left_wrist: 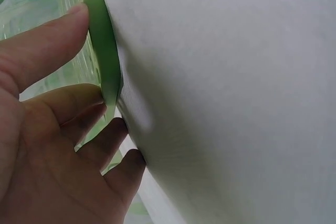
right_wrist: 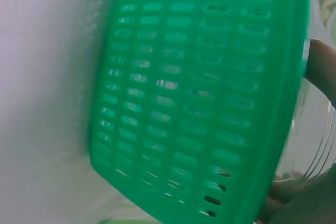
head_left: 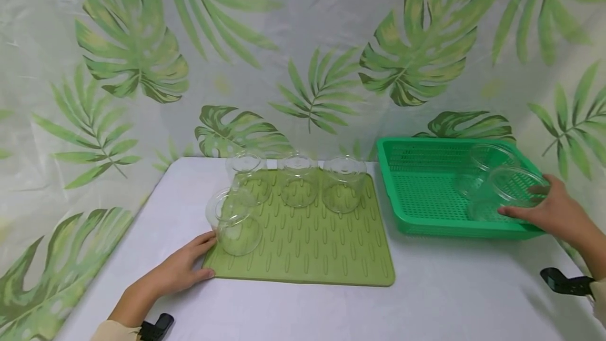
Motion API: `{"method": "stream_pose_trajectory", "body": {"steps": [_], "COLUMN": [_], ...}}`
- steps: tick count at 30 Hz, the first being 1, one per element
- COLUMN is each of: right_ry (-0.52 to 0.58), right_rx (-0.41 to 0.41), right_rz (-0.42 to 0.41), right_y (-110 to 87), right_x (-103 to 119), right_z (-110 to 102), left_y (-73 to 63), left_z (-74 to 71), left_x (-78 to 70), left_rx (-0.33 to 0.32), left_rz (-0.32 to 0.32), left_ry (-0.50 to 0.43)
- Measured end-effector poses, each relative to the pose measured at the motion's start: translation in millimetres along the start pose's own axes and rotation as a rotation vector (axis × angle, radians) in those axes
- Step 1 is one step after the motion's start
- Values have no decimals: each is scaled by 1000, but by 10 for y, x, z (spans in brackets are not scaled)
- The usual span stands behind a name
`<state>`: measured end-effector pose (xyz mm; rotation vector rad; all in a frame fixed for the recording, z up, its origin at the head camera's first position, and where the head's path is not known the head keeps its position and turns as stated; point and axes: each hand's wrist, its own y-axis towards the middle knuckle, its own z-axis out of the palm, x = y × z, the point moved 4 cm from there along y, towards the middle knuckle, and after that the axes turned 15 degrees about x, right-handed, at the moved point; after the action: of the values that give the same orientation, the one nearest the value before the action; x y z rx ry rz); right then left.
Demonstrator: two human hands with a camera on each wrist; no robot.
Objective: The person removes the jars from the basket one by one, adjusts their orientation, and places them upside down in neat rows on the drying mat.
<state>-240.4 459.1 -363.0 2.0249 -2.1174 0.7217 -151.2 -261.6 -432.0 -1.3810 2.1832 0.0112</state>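
At the green basket (head_left: pixel 412 228), my right hand (head_left: pixel 558 207) grips a clear plastic jar (head_left: pixel 492 209) by its rim, thumb on the near side and fingers at the far side. A second clear jar (head_left: pixel 466 183) stands behind it in the basket. My left hand (head_left: pixel 187 264) rests at the left edge of the green ridged mat (head_left: pixel 307 257), its fingers and thumb spread and touching that edge. Nearest to it on the mat is a clear jar (head_left: pixel 240 236). In the right wrist view the basket's slotted wall (right_wrist: pixel 184 98) hides most of the held jar.
Along the mat's back edge stand three more clear jars, left (head_left: pixel 255 188), middle (head_left: pixel 298 188) and right (head_left: pixel 343 193). A white cloth (head_left: pixel 303 314) covers the table. Behind it hangs a leaf-patterned curtain (head_left: pixel 326 30).
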Motion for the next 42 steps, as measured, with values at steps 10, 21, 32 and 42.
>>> {"method": "stream_pose_trajectory", "body": {"steps": [10, 21, 32, 42], "right_ry": [167, 270, 277, 242], "right_rx": [-83, -231, -311, -189], "right_rz": [-51, -167, -299, -290], "right_y": [-170, -329, -514, -506], "right_x": [165, 455, 959, 1205], "right_z": [-202, -253, -274, -155], "left_y": [-9, 12, -8, -11], "left_z": [-8, -13, -9, -5], "left_x": [-10, -13, -8, -16], "left_rx": [-5, 3, 4, 1], "left_rz": [4, -10, -11, -1], "left_ry": [-6, -15, -14, -12]}}
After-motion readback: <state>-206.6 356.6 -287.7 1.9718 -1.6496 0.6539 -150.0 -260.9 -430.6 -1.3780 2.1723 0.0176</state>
